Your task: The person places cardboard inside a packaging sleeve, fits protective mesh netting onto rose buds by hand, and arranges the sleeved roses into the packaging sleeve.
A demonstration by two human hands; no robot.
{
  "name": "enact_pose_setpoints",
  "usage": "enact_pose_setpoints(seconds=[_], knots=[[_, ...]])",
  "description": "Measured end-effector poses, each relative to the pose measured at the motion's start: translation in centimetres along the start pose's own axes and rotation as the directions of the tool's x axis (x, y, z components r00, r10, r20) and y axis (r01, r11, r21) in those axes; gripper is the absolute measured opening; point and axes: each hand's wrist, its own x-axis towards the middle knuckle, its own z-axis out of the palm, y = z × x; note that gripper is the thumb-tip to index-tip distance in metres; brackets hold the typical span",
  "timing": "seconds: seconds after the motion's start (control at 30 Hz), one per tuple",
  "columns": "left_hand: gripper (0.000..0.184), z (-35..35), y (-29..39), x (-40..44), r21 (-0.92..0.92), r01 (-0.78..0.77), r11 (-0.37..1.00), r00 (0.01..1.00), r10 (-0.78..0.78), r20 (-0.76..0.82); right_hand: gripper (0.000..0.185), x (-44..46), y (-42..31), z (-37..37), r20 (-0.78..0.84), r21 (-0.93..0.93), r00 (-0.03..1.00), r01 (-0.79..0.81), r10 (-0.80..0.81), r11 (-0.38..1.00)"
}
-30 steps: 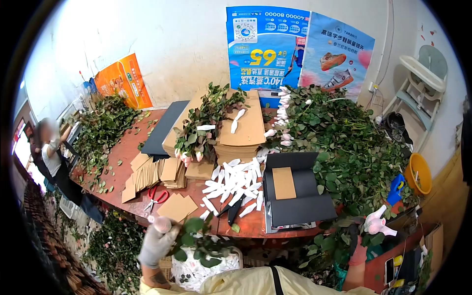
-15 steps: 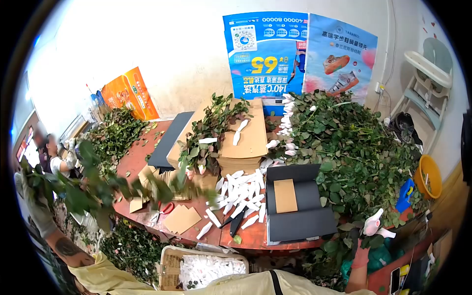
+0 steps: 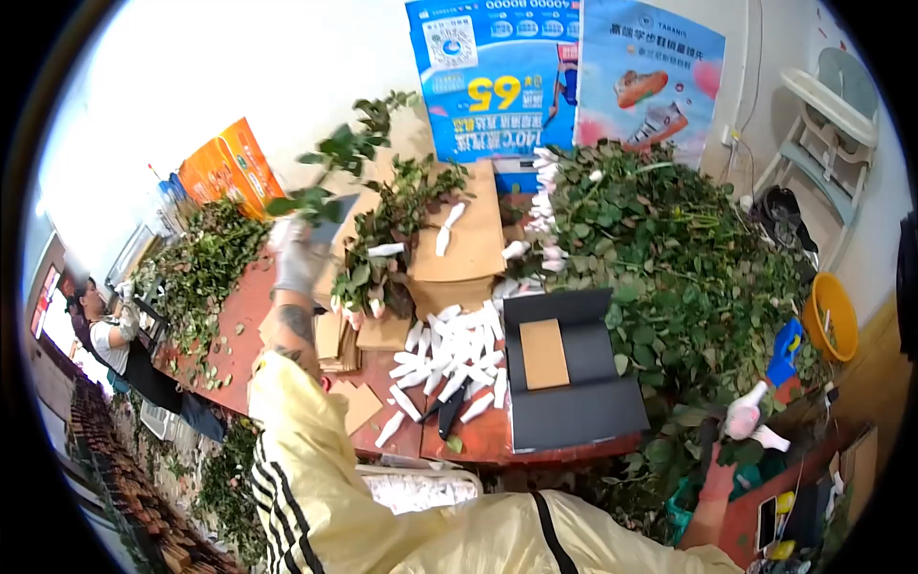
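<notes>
My left hand (image 3: 298, 260), in a pale glove and slightly blurred, is closed on a leafy rose stem (image 3: 346, 151) over the back left of the table. The stem slants up to the right; its flower end is not clear. At the lower right, my right hand (image 3: 715, 478), in a pinkish glove, grips roses (image 3: 744, 415) whose pale pink heads wear white sleeves. Loose white sleeves (image 3: 449, 354) lie piled mid-table. Beside them a black folded sheet (image 3: 579, 416) bears a brown card (image 3: 543, 354). More rose stems (image 3: 382, 215) rest on the cardboard stack (image 3: 464, 263).
A big heap of leafy stems (image 3: 669, 249) covers the table's right side, and another (image 3: 206, 253) the left. A yellow bowl (image 3: 830, 318) and a blue tool (image 3: 784, 350) are at right. A basket (image 3: 421, 490) of white pieces sits below the front edge. A co-worker (image 3: 120, 335) stands far left.
My left hand has swung from the far left inward over the table, carrying the leafy stem up toward the wall. My right hand still holds the roses. The view has shifted slightly.
</notes>
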Motion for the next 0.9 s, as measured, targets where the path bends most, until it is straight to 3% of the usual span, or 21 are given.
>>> enact_pose_setpoints(seconds=[0.07, 0.1, 0.13, 0.2, 0.27, 0.4, 0.47, 0.5, 0.53, 0.57, 0.67, 0.73, 0.77, 0.87, 0.9], knots=[[0.026, -2.8, -7.1, 0.7, 0.445, -0.049, 0.894, 0.994, 0.088, -0.068, 0.043, 1.0, 1.9, -6.2, 0.062, 0.095, 0.998, -0.025, 0.019, 0.995], [0.027, -4.2, -9.8, 0.9, 0.424, -0.021, 0.906, 0.995, 0.062, -0.084, 0.042, 1.6, 3.3, -9.6, 0.086, 0.142, 0.996, -0.050, 0.038, 0.989], [0.030, -0.9, -11.1, -1.6, -0.014, 0.116, 0.993, 0.990, -0.116, -0.076, 0.042, 2.6, 4.5, -13.4, 0.122, 0.192, 0.991, -0.072, 0.048, 0.979], [0.035, -2.3, -14.6, -4.3, 0.334, -0.069, 0.940, 0.973, 0.137, -0.187, 0.041, 5.7, 6.9, -21.0, 0.150, 0.275, 0.987, -0.104, 0.064, 0.956], [0.034, 6.4, -16.2, -10.8, 0.477, -0.181, 0.860, 0.928, 0.310, -0.207, 0.040, 9.7, 8.7, -28.0, 0.144, 0.342, 0.987, -0.114, 0.068, 0.933], [0.033, 11.1, -18.5, -16.3, 0.670, -0.207, 0.713, 0.971, 0.067, 0.228, 0.038, 17.9, 10.2, -38.3, 0.034, 0.420, 0.999, -0.046, 0.035, 0.907], [0.045, 13.9, -19.4, -19.1, 0.805, -0.237, 0.544, 0.886, -0.219, 0.409, 0.037, 22.2, 10.3, -41.7, -0.055, 0.425, 0.998, 0.042, -0.020, 0.904], [0.056, 14.5, -20.3, -19.7, 0.824, -0.328, 0.461, 0.816, -0.301, 0.493, 0.037, 24.4, 10.2, -42.8, -0.107, 0.414, 0.993, 0.095, -0.055, 0.905], [0.064, 15.0, -21.0, -20.6, 0.851, -0.456, 0.260, 0.767, -0.369, 0.524, 0.037, 26.7, 9.9, -43.5, -0.160, 0.400, 0.983, 0.149, -0.092, 0.904], [0.069, 15.6, -22.0, -20.5, 0.811, -0.555, 0.186, 0.674, -0.471, 0.570, 0.036, 28.8, 9.6, -43.9, -0.213, 0.380, 0.968, 0.208, -0.133, 0.901], [0.065, 16.7, -24.5, -20.0, 0.823, -0.563, -0.073, 0.616, -0.701, 0.359, 0.035, 35.0, 7.8, -43.2, -0.346, 0.281, 0.899, 0.372, -0.268, 0.885], [0.063, 16.4, -26.3, -20.3, 0.801, -0.579, -0.150, 0.640, -0.693, 0.333, 0.034, 38.6, 6.0, -41.3, -0.401, 0.201, 0.841, 0.467, -0.363, 0.861], [0.055, 15.4, -27.5, -20.9, 0.774, -0.617, -0.144, 0.687, -0.579, 0.439, 0.034, 40.0, 4.7, -39.8, -0.413, 0.169, 0.815, 0.508, -0.407, 0.845], [0.044, 17.0, -27.1, -20.1, 0.849, -0.514, -0.127, 0.680, -0.663, 0.313, 0.030, 42.8, 0.2, -34.6, -0.462, 0.005, 0.682, 0.641, -0.567, 0.767], [0.035, 17.9, -26.7, -20.0, 0.879, -0.461, -0.124, 0.692, -0.670, 0.269, 0.028, 42.7, -2.4, -34.9, -0.253, 0.067, 0.792, 0.588, -0.556, 0.806]])
